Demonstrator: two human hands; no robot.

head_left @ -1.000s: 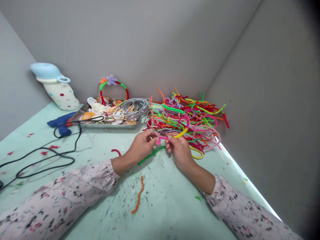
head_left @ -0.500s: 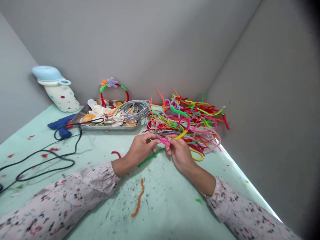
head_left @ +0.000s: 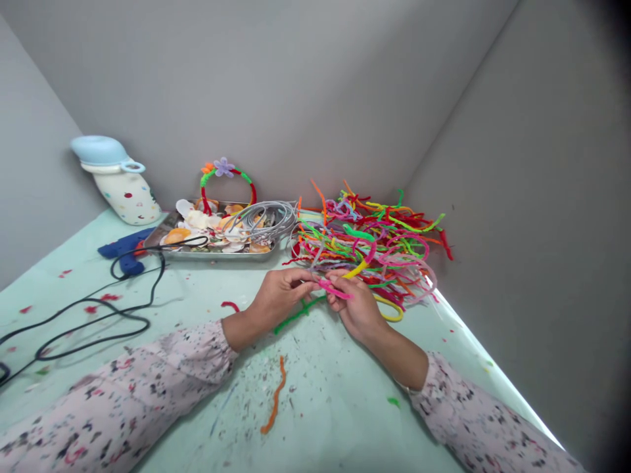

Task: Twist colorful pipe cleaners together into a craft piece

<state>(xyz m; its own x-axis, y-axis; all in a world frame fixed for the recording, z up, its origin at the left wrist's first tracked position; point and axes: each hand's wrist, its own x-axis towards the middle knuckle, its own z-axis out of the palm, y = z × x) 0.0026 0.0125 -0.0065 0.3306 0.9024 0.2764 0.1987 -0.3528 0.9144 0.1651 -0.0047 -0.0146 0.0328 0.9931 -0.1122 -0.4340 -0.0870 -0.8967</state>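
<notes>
Over the table my left hand (head_left: 280, 295) is closed, its thumb and fingertips pinching a pink pipe cleaner (head_left: 338, 290) at a grey wire. My right hand (head_left: 357, 305) is closed in a pinch around the same pink pipe cleaner, whose end sticks out across my thumb. From between the hands a ring of wire rises, wrapped in a yellow (head_left: 355, 269), pink and green pipe cleaner covering (head_left: 359, 233). My fingers hide where the pink strand meets the wire. Beneath them lies a green pipe cleaner (head_left: 296, 318).
Behind my right hand spreads a heap of colourful pipe cleaners (head_left: 414, 223). A metal tray (head_left: 217, 256) holds shells, coiled wire (head_left: 269, 220) and a flowered ring (head_left: 254, 190). At left are a blue glue gun (head_left: 121, 248), its black cord and a bottle (head_left: 125, 197). An orange pipe cleaner (head_left: 276, 397) lies in front.
The pink pipe cleaner's end now extends to the right over my right thumb, where it was bunched between the fingertips before. Both hands have stayed in nearly the same place.
</notes>
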